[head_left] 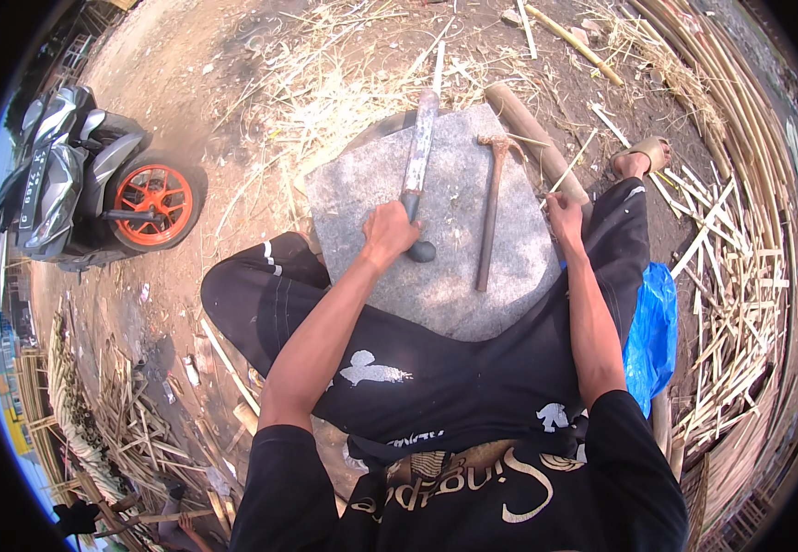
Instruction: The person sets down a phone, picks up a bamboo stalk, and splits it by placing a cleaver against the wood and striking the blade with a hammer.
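Note:
My left hand (388, 234) is closed around the black handle of a machete (419, 147). The broad, worn blade points away from me over a grey slab (353, 212) between my legs. To the right of the blade, a hammer (489, 216) with a rusty head lies on the slab, its handle toward me. My right hand (565, 219), beside the slab's right edge, pinches the lower end of a thin bamboo strip (576, 158) that slants up and to the right.
A wooden log (539, 140) lies along the slab's far right side. Cut bamboo strips (726, 276) are heaped on the right, near a blue plastic sheet (654, 322). Shavings (325, 115) cover the ground ahead. A motorcycle (95, 175) with an orange wheel stands at left.

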Motion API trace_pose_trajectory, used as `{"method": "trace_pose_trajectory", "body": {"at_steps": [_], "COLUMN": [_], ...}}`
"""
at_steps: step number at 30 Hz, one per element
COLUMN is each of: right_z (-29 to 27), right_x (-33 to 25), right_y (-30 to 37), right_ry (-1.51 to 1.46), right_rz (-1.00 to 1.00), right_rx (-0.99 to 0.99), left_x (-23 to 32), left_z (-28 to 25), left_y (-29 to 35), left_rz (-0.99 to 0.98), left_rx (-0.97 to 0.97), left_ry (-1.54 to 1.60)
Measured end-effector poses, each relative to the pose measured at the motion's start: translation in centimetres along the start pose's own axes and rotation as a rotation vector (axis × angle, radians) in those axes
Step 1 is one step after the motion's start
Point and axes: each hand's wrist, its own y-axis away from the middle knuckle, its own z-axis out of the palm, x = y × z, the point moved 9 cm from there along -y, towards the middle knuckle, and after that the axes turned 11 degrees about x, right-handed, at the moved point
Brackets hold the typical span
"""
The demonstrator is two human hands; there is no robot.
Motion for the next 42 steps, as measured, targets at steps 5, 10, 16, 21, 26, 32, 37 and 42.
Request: {"method": "trace_pose_trajectory", "body": {"at_steps": [5, 10, 16, 21, 26, 32, 37, 42], "right_z": [-0.2, 0.0, 0.3, 0.2, -0.1, -0.1, 0.0, 0.1], "right_x": [-0.1, 0.1, 0.2, -0.3, -0.2, -0.2, 0.0, 0.7], "right_y": [0.0, 0.0, -0.3, 0.0, 0.0, 0.1, 0.1, -0.5], "right_ry": [0.008, 0.006, 0.004, 0.022, 0.0, -0.007, -0.007, -0.013], "right_rz": [0.001, 0.01, -0.012, -0.022, -0.003, 0.001, -0.001, -0.006], "right_rx": [0.014, 0.017, 0.006, 0.004, 0.009, 0.006, 0.002, 0.0], "left_x": [-1.2, -1.4, -0.6, -0.9, 1.0, 2.1, 2.1, 1.0], "left_z": [-0.5, -1.3, -2.9, -2.1, -2.4, -1.6, -1.1, 1.6], "left_y": [-0.7, -0.4, 0.0, -0.5, 0.1, 0.4, 0.3, 0.3], "left_rz": [-0.049, -0.062, 0.143, 0.014, 0.138, 0.206, 0.2, 0.099], "left_rx": [0.061, 0.081, 0.429, 0.217, 0.187, 0.134, 0.094, -0.123], "left_ry": [-0.012, -0.017, -0.07, -0.026, -0.058, -0.122, -0.176, -0.084]}}
